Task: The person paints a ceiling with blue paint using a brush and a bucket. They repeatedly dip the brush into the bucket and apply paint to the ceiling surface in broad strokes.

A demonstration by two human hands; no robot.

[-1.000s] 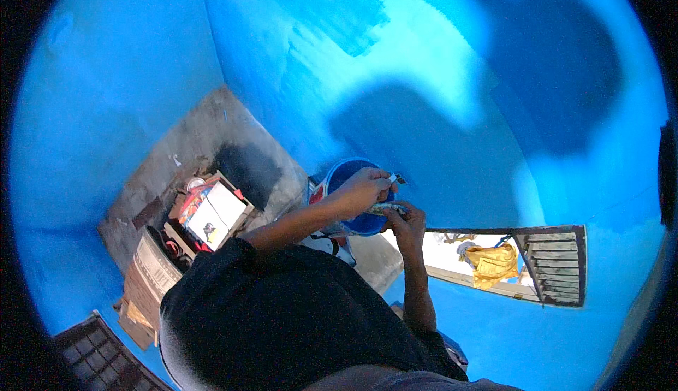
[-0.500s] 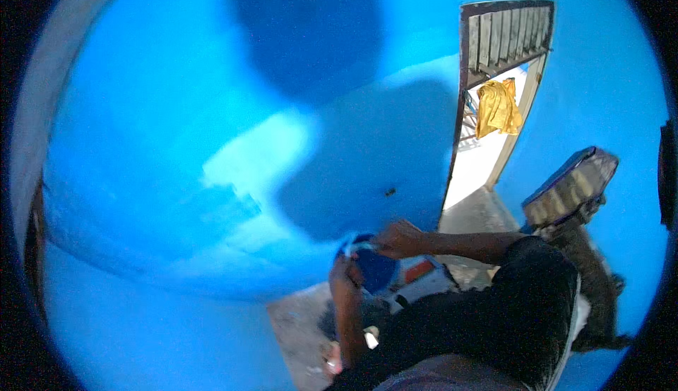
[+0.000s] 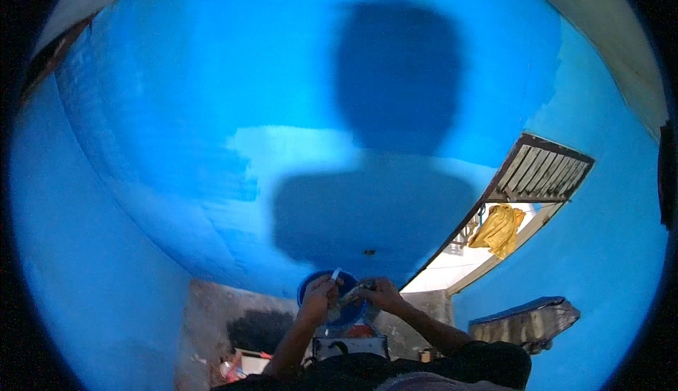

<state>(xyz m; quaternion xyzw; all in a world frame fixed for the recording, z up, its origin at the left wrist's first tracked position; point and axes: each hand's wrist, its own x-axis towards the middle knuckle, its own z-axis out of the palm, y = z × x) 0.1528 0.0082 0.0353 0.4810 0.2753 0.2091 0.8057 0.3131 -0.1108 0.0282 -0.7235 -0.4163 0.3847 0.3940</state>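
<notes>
Low in the frame, just left of centre, my left hand [image 3: 319,298] closes on the rim of a blue bucket [image 3: 332,299], holding it up in front of the wall [image 3: 176,144]; my right hand [image 3: 381,293] is closed round a brush [image 3: 351,294], its head at the bucket's mouth, though at this size I cannot tell whether the bristles are in the paint; a small white handle or stick [image 3: 335,274] pokes up from the bucket's far edge. The wall fills most of the frame in fresh blue; my shadow [image 3: 395,108] falls across its centre. Judging by the colour, most of the wall is covered: the upper and left stretches read deep and even, while a paler patch [image 3: 296,151] left of centre looks thinner or wet and may want another coat. At upper left and upper right the ceiling edge [image 3: 614,31] stays unpainted; at right an open doorway [image 3: 459,264] shows a yellow cloth [image 3: 498,228] hanging outside; along the bottom, the bare floor [image 3: 212,313] holds boxes and clutter [image 3: 240,366].
</notes>
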